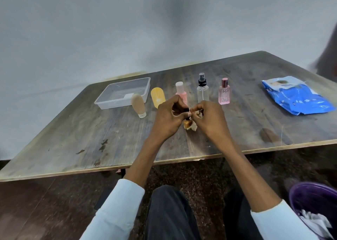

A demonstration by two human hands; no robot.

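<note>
– Dark brown floor (36,203) lies nearest us, below our dark trousers (169,212); what stands at our right knee?
– We see a purple plastic bin (299,192) there, with crumpled white paper (313,221) inside.
– And our hands?
– Both come out of pale blue sleeves (116,208) and meet above the scratched grey-brown wooden table (73,139). Our left hand (170,116) curls round the dark top of a small amber bottle (187,124), gripping it. Our right hand (209,117) pinches a crumpled, brown-stained white tissue (194,126) against that bottle's side.
– Does the bottle touch the table?
– We cannot tell; it sits between our hands, low over the wood.
– What lies beyond?
– A row, left to right: a beige squeeze tube (138,103) standing on its cap, a flat yellow tube (158,96), a pink bottle with a white cap (180,91), a clear spray bottle with a black pump (202,90), a square pink perfume bottle (224,93). Behind the beige tube sits a clear rectangular plastic tub (109,101), far right a crumpled blue plastic packet (299,97). A plain grey wall (109,30) closes the view.
</note>
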